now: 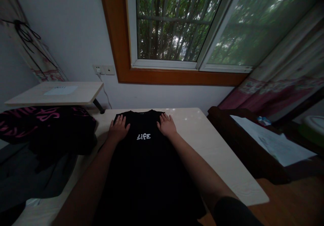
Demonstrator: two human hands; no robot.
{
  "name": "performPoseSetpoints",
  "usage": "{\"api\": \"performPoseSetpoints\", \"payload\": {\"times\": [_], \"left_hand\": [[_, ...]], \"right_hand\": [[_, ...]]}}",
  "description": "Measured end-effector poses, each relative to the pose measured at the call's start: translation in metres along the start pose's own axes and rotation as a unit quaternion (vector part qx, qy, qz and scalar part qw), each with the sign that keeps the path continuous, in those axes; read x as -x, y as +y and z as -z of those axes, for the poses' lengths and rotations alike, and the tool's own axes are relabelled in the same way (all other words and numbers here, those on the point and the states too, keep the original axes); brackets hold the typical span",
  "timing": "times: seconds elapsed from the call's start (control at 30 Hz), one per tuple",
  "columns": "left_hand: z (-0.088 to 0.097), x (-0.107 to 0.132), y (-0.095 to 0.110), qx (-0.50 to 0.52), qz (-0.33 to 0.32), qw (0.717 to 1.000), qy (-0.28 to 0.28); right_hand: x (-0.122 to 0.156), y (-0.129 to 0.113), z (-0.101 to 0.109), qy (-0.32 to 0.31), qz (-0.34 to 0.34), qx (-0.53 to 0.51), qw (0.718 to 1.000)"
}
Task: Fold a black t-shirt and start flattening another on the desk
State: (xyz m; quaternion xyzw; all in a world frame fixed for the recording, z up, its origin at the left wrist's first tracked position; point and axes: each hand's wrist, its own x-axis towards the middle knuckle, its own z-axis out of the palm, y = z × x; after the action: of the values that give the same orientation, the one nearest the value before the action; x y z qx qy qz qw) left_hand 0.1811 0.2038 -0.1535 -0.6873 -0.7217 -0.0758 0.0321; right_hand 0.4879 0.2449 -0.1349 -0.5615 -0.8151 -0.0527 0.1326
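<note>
A black T-shirt (pixel 144 165) with white lettering on its chest lies spread on the pale table (pixel 215 141), its collar toward the wall. My left hand (pixel 118 129) rests flat on the shirt's left shoulder, fingers stretched out. On the opposite shoulder lies my right hand (pixel 167 124), palm down with the fingers extended. Neither hand grips the cloth. The shirt's lower end runs out of view toward me, and my forearms cover part of its sides.
To the left, dark clothes (pixel 63 135) are heaped under a small raised shelf (pixel 88 96) bearing a paper. A wall socket (pixel 103 70) with a plugged cord is behind. At right stands dark wooden furniture (pixel 243 148) with a white sheet (pixel 268 138) on it.
</note>
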Motion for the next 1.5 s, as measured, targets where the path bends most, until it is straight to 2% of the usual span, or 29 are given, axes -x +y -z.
{"api": "performPoseSetpoints", "payload": {"times": [0.13,0.27,0.4,0.67,1.07,1.2,1.3,1.4,1.5], "left_hand": [[0.003,0.001,0.002,-0.009,0.003,1.000,-0.004],[0.003,0.001,0.002,-0.010,0.003,1.000,-0.003],[0.000,-0.001,0.000,-0.009,0.002,1.000,-0.007],[-0.001,-0.001,-0.001,0.001,-0.001,1.000,-0.002],[0.001,-0.001,-0.001,-0.001,0.001,1.000,-0.009],[0.001,-0.001,-0.001,-0.008,0.000,1.000,-0.012],[0.001,-0.001,-0.001,-0.008,0.000,1.000,-0.010],[0.001,-0.002,-0.001,-0.006,0.002,1.000,-0.017],[0.001,-0.002,-0.001,-0.005,0.004,1.000,-0.020]], "right_hand": [[0.011,-0.024,0.008,0.027,0.043,-0.018,0.999],[0.032,-0.050,0.004,-0.007,0.049,-0.051,0.997],[0.048,-0.056,0.000,-0.033,0.050,-0.058,0.997],[0.067,-0.049,0.009,-0.042,0.058,-0.057,0.996],[0.128,-0.026,0.025,-0.032,0.083,-0.067,0.994],[0.141,-0.022,0.027,-0.029,0.083,-0.088,0.992],[0.142,-0.017,0.032,-0.030,0.090,-0.138,0.986],[0.138,-0.005,0.044,-0.050,0.118,-0.250,0.960],[0.136,0.010,0.054,-0.001,0.070,-0.316,0.946]]}}
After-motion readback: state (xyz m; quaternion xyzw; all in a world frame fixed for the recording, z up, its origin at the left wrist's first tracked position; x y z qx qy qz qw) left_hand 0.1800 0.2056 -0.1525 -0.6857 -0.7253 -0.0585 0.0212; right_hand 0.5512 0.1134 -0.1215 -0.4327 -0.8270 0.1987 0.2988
